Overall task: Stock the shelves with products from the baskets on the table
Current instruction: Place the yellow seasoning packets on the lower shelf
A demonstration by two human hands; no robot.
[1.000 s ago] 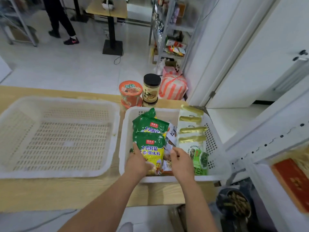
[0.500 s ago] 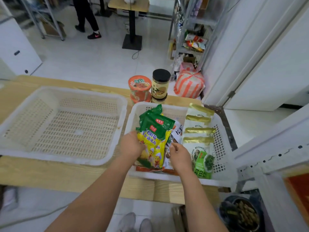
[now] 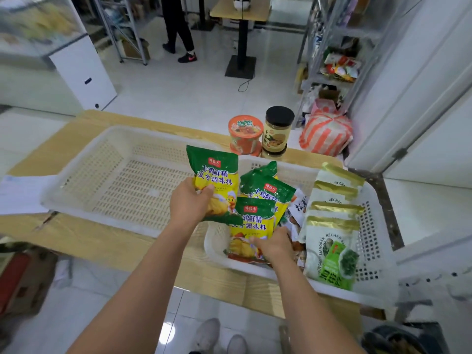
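Grips a green-and-yellow seasoning packet (image 3: 213, 172) in the left hand (image 3: 190, 200), fingers curled round its lower half, upright above the spot where the two baskets meet. Pinches with the right hand (image 3: 273, 245) the lower part of a second seasoning packet (image 3: 251, 226), lying in the right basket (image 3: 370, 226) on top of a third packet (image 3: 265, 187) of the same kind. Just right of these, in the same basket, an overlapping row of white-and-gold pouches (image 3: 332, 238); between the two piles, small dark-printed sachets (image 3: 297, 208), partly hidden. To the left, close beside it, a white slotted left basket (image 3: 122, 180). Behind the right basket, near the far table edge, an orange noodle cup (image 3: 245, 134) touching a black-lidded jar (image 3: 278, 129). Under everything, a pale wooden table (image 3: 102, 241); a sheet of paper (image 3: 20, 195) at its left end. Beyond, a white tiled floor (image 3: 178, 93), a striped bag (image 3: 325, 134) at the foot of a metal shelf rack (image 3: 339, 60) loaded with goods, a pedestal table (image 3: 241, 34), a person's legs (image 3: 178, 26) in dark trousers, and a white cabinet (image 3: 84, 72) to the left.
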